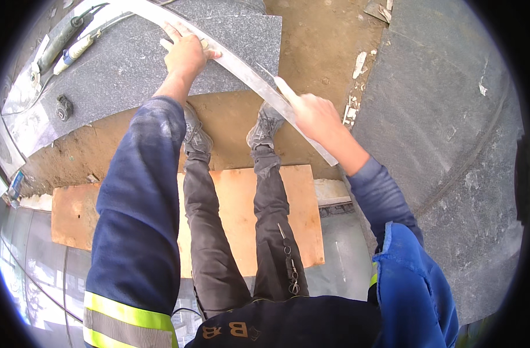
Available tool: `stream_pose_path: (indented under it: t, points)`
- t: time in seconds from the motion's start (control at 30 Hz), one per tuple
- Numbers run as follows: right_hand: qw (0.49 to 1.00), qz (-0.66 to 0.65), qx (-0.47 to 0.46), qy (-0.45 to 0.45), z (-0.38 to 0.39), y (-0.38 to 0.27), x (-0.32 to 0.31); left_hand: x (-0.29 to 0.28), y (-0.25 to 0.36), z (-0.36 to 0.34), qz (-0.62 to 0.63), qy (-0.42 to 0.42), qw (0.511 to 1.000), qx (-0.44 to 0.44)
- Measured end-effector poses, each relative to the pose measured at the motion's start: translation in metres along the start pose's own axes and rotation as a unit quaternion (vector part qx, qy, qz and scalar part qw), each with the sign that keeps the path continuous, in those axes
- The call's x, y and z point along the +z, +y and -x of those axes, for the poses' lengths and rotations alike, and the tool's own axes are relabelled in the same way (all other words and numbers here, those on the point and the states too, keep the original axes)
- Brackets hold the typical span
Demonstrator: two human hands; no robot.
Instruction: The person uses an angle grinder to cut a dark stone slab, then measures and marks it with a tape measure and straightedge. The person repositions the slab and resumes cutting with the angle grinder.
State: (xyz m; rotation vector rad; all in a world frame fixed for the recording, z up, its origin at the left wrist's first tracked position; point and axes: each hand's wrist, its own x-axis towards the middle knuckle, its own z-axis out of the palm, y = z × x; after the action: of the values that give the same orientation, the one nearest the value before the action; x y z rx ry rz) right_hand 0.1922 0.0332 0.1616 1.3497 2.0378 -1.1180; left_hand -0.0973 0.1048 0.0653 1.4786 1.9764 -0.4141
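A long pale metal straightedge (242, 72) runs slantwise from the far left toward the near right, over a speckled grey stone slab (242, 35) and past its edge. My left hand (186, 55) grips its far part, thumb and fingers spread along it; a small yellowish bit by these fingers is too small to name. Closer to me, my right hand (317, 119) is closed around the bar near its near end, index finger stretched out along it. A thin pale sliver shows just beyond that fingertip; I cannot tell whether it is held.
Left on the slab lie a grey angle grinder (59, 43), a white-and-blue tool (73, 55) with a cord, and a small dark round piece (63, 108). Wooden boards (218, 191) lie under my legs. Large dark slabs (439, 116) stretch along the right, beside bare dirt (320, 46) with chips.
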Motion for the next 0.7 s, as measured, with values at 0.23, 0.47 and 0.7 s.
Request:
stream_pose_path:
  t: [0.23, 0.47, 0.7]
  points:
    - [0.994, -0.038, -0.048, 0.088, -0.144, -0.078, -0.033, 0.002, 0.005, -0.003, -0.019, 0.006, 1.000, 0.007]
    - [0.999, -0.034, -0.029, 0.027, -0.112, -0.063, -0.022, -0.003, 0.008, -0.001, -0.033, 0.017, 0.999, 0.021]
    - [0.958, 0.144, 0.092, -0.232, 0.139, 0.117, 0.078, 0.009, 0.003, -0.002, -0.008, 0.058, 0.998, 0.032]
